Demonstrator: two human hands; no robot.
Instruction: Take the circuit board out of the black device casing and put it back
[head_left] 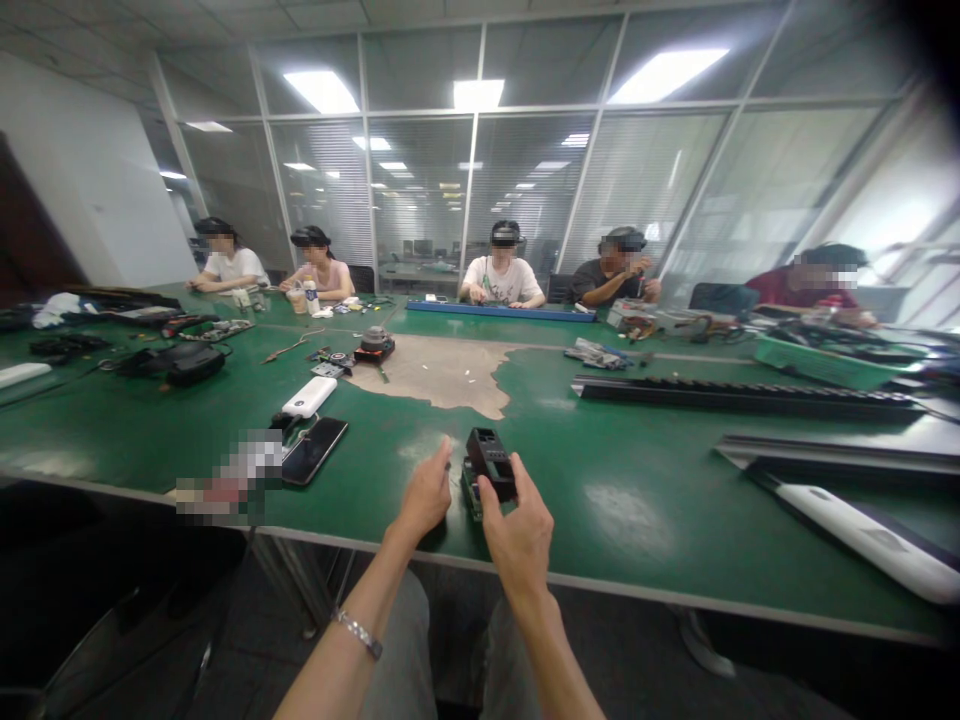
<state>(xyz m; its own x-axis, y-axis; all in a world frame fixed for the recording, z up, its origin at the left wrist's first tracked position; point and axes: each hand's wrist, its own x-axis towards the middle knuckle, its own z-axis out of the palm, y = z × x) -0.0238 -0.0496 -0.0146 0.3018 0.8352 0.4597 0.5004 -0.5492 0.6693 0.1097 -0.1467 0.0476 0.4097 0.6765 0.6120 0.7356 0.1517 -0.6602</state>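
Note:
My right hand [523,520] grips a black plastic housing [491,462] between thumb and fingers, just above the near part of the green table. The housing has rectangular openings on its upper side. Along its left side shows a green circuit board [471,490], close against it; whether the two are joined I cannot tell. My left hand [427,490] hovers just left of the housing, apart from it, with its fingers curled together. A small dark spot shows at its fingers, and what they hold, if anything, is hidden.
Left of my hands lie a phone [315,450] and a white power bank [310,397]. Black metal rails [742,392] and a long white device [862,540] lie right. A green basket [817,362] holds cables. Several people sit opposite, behind a blue strip [502,312].

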